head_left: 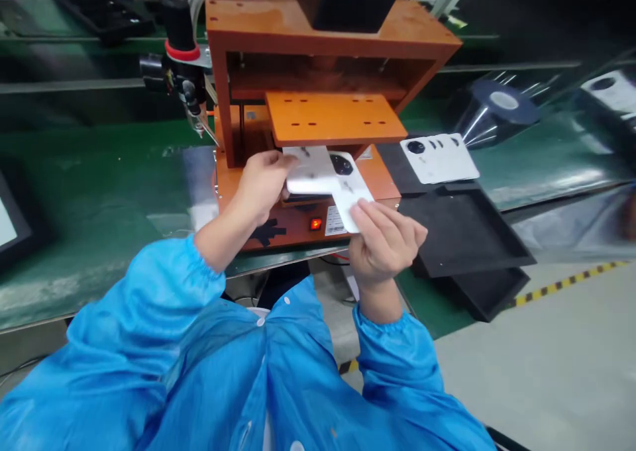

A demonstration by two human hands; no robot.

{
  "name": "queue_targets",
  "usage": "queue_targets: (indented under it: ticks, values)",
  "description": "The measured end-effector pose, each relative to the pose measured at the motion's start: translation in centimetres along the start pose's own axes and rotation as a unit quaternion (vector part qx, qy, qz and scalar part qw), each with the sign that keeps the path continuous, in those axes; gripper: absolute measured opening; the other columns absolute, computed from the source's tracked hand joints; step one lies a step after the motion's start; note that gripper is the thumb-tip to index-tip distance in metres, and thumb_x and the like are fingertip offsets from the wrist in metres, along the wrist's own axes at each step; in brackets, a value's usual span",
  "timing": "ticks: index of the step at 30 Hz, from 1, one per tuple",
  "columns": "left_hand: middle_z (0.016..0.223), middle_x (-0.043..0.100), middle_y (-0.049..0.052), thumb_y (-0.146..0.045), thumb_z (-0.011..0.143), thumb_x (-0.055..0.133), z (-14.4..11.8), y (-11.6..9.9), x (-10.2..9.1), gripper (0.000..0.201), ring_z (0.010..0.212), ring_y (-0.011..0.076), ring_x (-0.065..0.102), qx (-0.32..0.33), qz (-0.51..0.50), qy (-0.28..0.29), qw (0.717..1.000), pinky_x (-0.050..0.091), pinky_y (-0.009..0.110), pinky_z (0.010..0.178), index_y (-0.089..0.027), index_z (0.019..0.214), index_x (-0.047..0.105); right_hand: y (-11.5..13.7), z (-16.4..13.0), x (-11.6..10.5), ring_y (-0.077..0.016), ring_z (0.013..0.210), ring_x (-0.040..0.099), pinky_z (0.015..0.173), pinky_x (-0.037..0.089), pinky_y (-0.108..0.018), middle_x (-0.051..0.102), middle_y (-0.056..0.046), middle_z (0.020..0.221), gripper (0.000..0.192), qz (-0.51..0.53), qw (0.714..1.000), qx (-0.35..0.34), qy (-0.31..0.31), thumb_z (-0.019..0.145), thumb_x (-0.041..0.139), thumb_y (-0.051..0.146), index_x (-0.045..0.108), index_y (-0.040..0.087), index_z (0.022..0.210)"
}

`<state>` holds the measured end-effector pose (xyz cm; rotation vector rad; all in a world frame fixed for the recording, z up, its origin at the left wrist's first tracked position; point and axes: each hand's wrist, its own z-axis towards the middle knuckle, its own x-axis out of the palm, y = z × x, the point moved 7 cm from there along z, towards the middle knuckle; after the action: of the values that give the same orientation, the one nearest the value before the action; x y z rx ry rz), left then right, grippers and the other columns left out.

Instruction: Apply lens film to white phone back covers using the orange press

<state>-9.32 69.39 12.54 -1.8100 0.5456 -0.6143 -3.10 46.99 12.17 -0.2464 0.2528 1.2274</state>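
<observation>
My left hand grips a white phone back cover lying in the orange press fixture, under its orange upper plate. My right hand pinches a second white cover by its near end, just in front of the fixture; it overlaps the first one. A dark round camera opening shows where the two covers meet. Both arms wear blue sleeves.
Another white cover lies on stacked black trays at the right. A lit red switch sits on the fixture's front. A black regulator with a red ring stands left of the fixture. Green belt runs behind.
</observation>
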Motion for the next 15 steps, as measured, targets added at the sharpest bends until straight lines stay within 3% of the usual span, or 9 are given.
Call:
queue_targets:
  ticks: [3,7,11,15]
  values:
    - [0.065,0.063,-0.001,-0.026,0.086,0.068,-5.7,2.3,-3.7,0.011,0.051,0.0101,0.056,-0.018,0.024,0.047,0.998,0.039,0.019,0.046,-0.018,0.079,0.064,-0.3,1.0,3.2,-0.0216,0.102,0.079,0.089,0.045,-0.041,0.085,-0.001,0.110,0.036,0.022,0.999,-0.003,0.029,0.104,0.053,0.013,0.078,0.031,0.123]
    - [0.063,0.065,0.000,-0.049,0.085,0.075,-12.2,5.9,-9.4,0.034,0.049,0.0116,0.054,-0.051,0.114,0.101,0.987,0.036,0.020,0.044,-0.019,0.074,0.063,-0.3,2.4,8.0,-0.0218,0.112,0.074,0.097,0.046,-0.043,0.083,-0.001,0.118,0.033,0.040,0.980,0.014,0.192,0.109,0.053,0.019,0.079,0.033,0.123]
    - [0.060,0.062,0.000,-0.057,0.084,0.077,-15.0,9.5,-12.3,0.045,0.051,0.0116,0.052,-0.078,0.164,0.114,0.977,0.037,0.020,0.046,-0.019,0.068,0.060,-0.6,3.1,10.5,-0.0256,0.119,0.072,0.101,0.053,-0.047,0.081,-0.002,0.126,0.036,0.130,0.939,0.052,0.314,0.108,0.050,0.020,0.080,0.030,0.125]
    - [0.066,0.069,0.003,-0.065,0.085,0.075,-15.7,12.5,-13.7,0.050,0.056,0.0153,0.060,-0.112,0.142,0.088,0.980,0.043,0.023,0.051,-0.018,0.074,0.065,-1.2,3.4,11.1,-0.0312,0.123,0.072,0.109,0.058,-0.055,0.080,-0.003,0.126,0.032,0.215,0.894,0.082,0.384,0.102,0.062,0.026,0.081,0.030,0.127]
